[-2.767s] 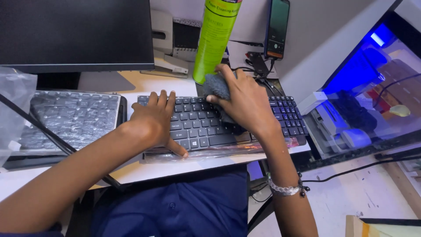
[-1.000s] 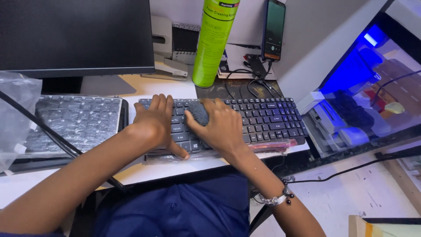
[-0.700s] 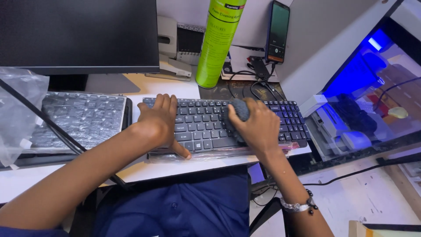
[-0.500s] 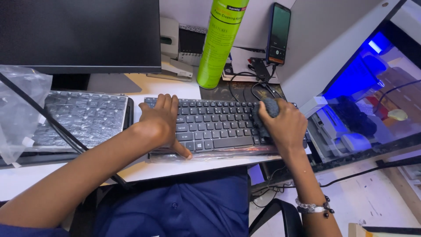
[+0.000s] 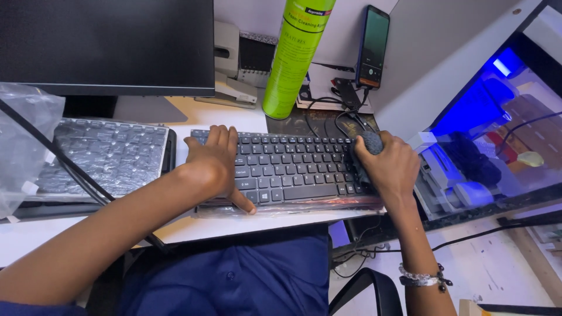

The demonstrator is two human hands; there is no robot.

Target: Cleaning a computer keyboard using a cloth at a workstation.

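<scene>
- My left hand (image 5: 215, 161) lies flat on the left end of the black keyboard (image 5: 293, 169), fingers spread over the keys, thumb hooked over the near edge. It pins the board down and grips nothing.
- My right hand (image 5: 391, 167) is curled around a dark grey cloth (image 5: 367, 146), bunched in the fingers and pressed on the keyboard's right end.
- The keyboard lies across the desk edge (image 5: 193, 231) in front of me, resting on a clear plastic wrapper (image 5: 293, 206) that shows along its near side.
- Just behind the right hand: a tangle of black cables (image 5: 345, 114), and a phone (image 5: 373, 47) propped upright against the wall, with a cable at its foot.
- A tall green spray can (image 5: 295, 55) stands behind the keyboard, near its middle. A stapler (image 5: 231, 93) lies to its left, below the dark monitor (image 5: 108, 44).
- A second keyboard wrapped in plastic (image 5: 108, 155) lies to the left, apart from the first.
- Risk: the cloth is at the far right end, close to the cables. A stroke carried past the edge could snag one and pull the phone over.
- Risk: the wrapper underneath looks slippery. If the left hand eases off, I judge the board could slide toward the desk edge.
- Risk: hard pressure with a bunched cloth could catch a keycap rim and lift it.
- Risk: a backward sweep could knock the can, which is tall and narrow.
</scene>
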